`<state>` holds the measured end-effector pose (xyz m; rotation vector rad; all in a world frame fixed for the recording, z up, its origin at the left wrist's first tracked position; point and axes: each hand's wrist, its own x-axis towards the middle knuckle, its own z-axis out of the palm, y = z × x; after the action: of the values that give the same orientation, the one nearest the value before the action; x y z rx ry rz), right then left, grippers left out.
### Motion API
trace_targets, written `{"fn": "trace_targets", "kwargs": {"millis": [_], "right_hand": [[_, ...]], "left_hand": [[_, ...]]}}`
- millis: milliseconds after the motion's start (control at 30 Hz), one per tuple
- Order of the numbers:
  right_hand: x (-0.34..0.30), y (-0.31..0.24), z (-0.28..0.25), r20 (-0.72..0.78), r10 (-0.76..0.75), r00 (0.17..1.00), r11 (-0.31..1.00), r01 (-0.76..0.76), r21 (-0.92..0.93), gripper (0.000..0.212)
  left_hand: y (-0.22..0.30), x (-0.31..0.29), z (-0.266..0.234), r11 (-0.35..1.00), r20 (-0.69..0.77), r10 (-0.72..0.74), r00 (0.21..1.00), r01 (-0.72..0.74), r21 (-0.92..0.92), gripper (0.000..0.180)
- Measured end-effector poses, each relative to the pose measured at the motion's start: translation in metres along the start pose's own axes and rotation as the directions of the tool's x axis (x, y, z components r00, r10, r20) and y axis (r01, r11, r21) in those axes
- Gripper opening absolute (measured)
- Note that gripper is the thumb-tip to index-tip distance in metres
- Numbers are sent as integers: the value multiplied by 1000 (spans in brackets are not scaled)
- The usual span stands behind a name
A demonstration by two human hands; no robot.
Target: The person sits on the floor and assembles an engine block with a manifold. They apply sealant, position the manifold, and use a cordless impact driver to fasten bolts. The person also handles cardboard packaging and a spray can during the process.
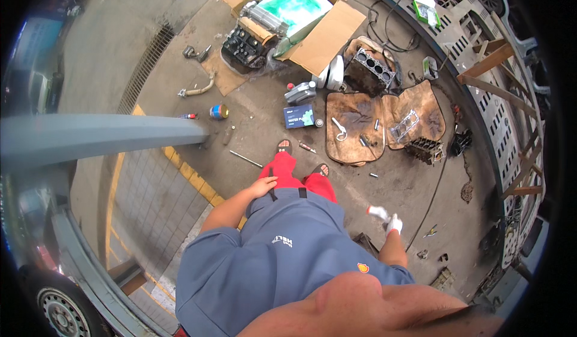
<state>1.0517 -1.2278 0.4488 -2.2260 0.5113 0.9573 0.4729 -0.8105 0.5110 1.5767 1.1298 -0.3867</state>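
My left hand [263,185] is bare and lies flat against my waist, where the grey-blue shirt [282,217] meets the red trousers [282,167]. Its fingers are stretched out and appear to hold nothing. On my right hand [393,223] is a white glove. Held out to the right over the floor, it is closed on a blurred white thing with a red end [378,212], whose kind I cannot make out. A short metal cylinder [374,175] lies on the floor beyond that hand.
Stained mats [342,147] ahead carry metal parts and a gasket [404,126]. Engine blocks [369,72] and an engine [245,45] stand farther off beside an open carton [327,39]. A metal rod [246,159] lies near my feet; a grey post [108,137] crosses at left.
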Motion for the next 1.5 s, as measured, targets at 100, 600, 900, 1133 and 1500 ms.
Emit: {"fn": "trace_targets", "kwargs": {"millis": [100,600,900,1133,1500], "right_hand": [[-10,28,27,97,-11,995,1000,12,-12,33],[-74,-82,130,406,-279,870,886,396,-242,41],[-92,-75,157,433,-222,874,893,360,-269,47],[-152,-88,170,428,-196,882,860,364,-357,55],[-159,-74,153,364,-232,902,801,390,-454,55]], "left_hand": [[-9,-19,10,995,-162,-39,986,23,-101,53],[-40,-111,-25,995,-253,27,967,-1,102,20],[54,-109,-68,915,-206,295,933,-214,342,28],[48,-93,-81,826,0,361,933,-320,463,31],[-121,-136,-63,906,-3,-412,911,410,-102,34]]}}
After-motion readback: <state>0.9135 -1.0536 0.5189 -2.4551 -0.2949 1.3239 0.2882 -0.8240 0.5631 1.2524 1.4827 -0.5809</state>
